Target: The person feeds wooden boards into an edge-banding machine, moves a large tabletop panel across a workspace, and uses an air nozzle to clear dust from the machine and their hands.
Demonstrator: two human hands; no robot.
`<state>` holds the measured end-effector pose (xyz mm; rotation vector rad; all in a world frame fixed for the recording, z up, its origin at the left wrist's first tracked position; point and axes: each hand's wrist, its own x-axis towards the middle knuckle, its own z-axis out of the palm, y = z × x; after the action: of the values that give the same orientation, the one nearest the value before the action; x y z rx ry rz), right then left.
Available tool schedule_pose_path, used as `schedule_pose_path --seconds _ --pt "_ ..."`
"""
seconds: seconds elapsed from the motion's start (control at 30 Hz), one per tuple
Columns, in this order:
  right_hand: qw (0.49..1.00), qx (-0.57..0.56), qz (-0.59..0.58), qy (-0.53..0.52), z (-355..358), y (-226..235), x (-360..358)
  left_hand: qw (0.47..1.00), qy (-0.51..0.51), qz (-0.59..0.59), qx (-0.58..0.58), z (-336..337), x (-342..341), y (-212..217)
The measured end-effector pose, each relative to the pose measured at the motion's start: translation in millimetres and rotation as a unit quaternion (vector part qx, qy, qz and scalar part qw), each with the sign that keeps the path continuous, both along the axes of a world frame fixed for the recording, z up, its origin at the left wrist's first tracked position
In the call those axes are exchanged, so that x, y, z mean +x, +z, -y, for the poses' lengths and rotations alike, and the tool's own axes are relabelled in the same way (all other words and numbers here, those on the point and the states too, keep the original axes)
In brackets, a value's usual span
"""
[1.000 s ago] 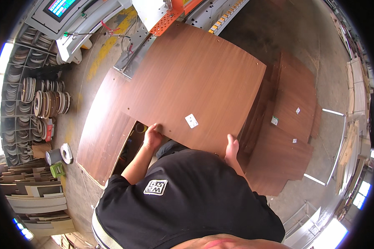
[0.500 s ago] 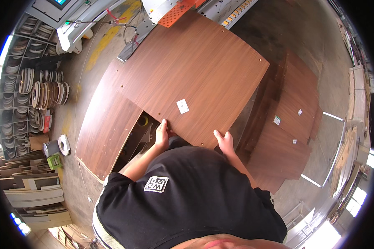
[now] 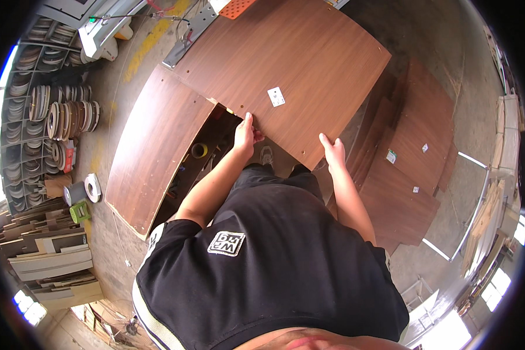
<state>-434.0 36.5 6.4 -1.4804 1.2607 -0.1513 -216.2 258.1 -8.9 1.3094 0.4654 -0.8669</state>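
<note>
A large brown wood-grain panel (image 3: 309, 70) stretches away from me, a white label (image 3: 276, 97) on its face and small holes near its edges. My left hand (image 3: 247, 137) grips its near left corner, thumb on top and fingers below. At the near right edge, my right hand (image 3: 333, 150) holds the panel the same way. The panel's far end lies beside an orange perforated plate (image 3: 237, 8) on a machine. Left of it is a brown wood-grain tabletop (image 3: 151, 140), with an open dark compartment holding a yellow tape roll (image 3: 199, 150) under its right edge.
Stacked brown panels (image 3: 417, 122) with small labels lie to my right, beside a white floor frame (image 3: 471, 160). Rolls of edge banding (image 3: 73, 118) fill a rack at left. Board offcuts (image 3: 49, 256) and a green crate (image 3: 79, 212) stand below them.
The panel and both my hands have moved forward, away from my body, toward the machine. My arms are stretched further, and more of the compartment and the floor by my feet shows.
</note>
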Motion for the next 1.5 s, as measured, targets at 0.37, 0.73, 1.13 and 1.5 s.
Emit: schedule_pose_path --seconds 0.37,0.73,1.13,1.5 --pt "0.981 0.175 0.079 0.006 61 -17 -102 0.975 -0.218 -0.015 -0.034 59 -60 4" --pt "0.929 0.198 -0.077 -0.302 76 -102 -425 0.875 -0.479 -0.027 0.058 216 -162 0" --pt "0.727 0.258 0.088 -0.630 -16 -142 -446 0.689 -0.720 -0.009 0.082 491 -219 -52" --pt "0.785 0.194 -0.120 -0.576 -17 -42 -295 0.621 -0.774 -0.015 0.120 714 -249 -190"
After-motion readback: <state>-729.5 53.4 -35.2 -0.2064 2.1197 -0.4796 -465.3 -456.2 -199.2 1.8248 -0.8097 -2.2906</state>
